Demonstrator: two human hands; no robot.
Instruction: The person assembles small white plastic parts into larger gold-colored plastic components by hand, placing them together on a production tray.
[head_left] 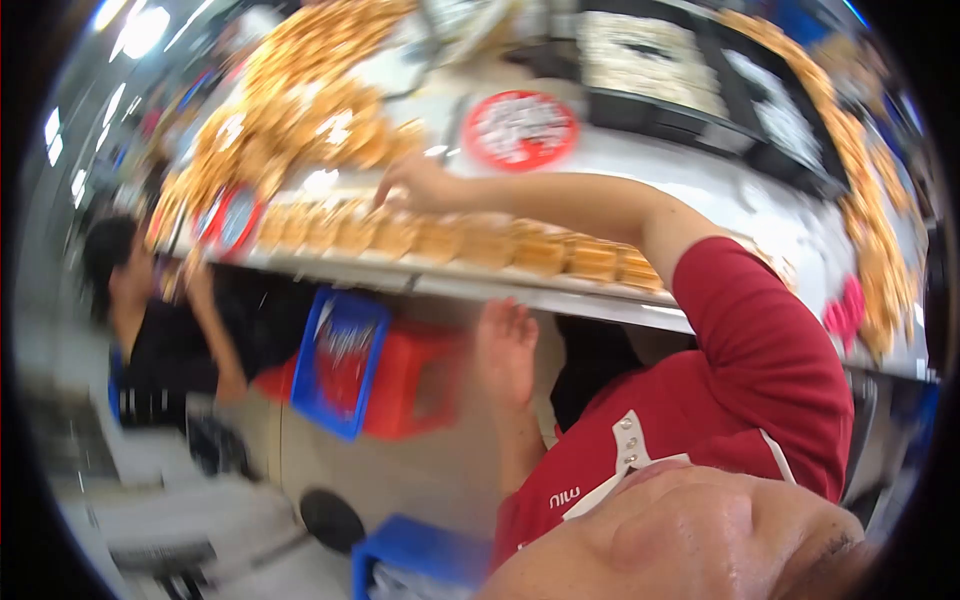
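Note:
My right arm reaches left across the white table. Its hand [420, 186] hangs above a long row of flat tan pieces [437, 241], with its bent fingers pointing down and close together. Whether something small sits between those fingertips is too blurred to tell. The row of tan pieces runs along the table's near edge, side by side. My left hand [508, 352] is held off the table's front edge, palm showing and fingers loosely apart, with nothing in it. Just beyond the row lies a round red tray [474, 140] of small whitish parts.
Large heaps of tan pieces [330, 115] cover the far left. Black trays [660, 117] with white contents stand far right; a pink cloth [846, 312] lies nearby. A blue bin [305, 375] sits beside a red stool [420, 375]. A co-worker [160, 340] sits at left.

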